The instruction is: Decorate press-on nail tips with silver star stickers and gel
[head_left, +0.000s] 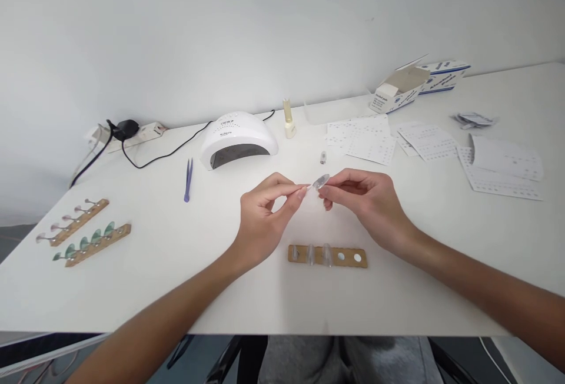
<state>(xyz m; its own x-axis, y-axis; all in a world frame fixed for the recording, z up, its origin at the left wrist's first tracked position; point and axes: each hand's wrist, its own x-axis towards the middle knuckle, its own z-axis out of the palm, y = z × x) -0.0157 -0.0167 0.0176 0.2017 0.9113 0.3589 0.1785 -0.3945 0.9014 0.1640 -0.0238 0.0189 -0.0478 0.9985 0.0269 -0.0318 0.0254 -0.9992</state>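
Observation:
Above the middle of the table my left hand [270, 207] and my right hand [364, 198] meet at a clear false nail [322, 181]. My right thumb and fingers pinch the nail, which is tilted. The left thumb and index finger are pressed together at its near end, on a small pale bit too tiny to name. Below the hands lies a brown display strip [348, 250] with several clear nails standing along its left part and bare white round spots at its right. Just beyond the fingers stands another small clear nail piece [323, 157].
A white nail lamp [238, 133] and a polish bottle [288, 120] stand at the back. Purple tweezers [188, 181] lie left, near two strips with mounted nails [95, 242]. Printed sticker sheets [371, 139], small packets [474, 119] and boxes [399, 89] are to the right.

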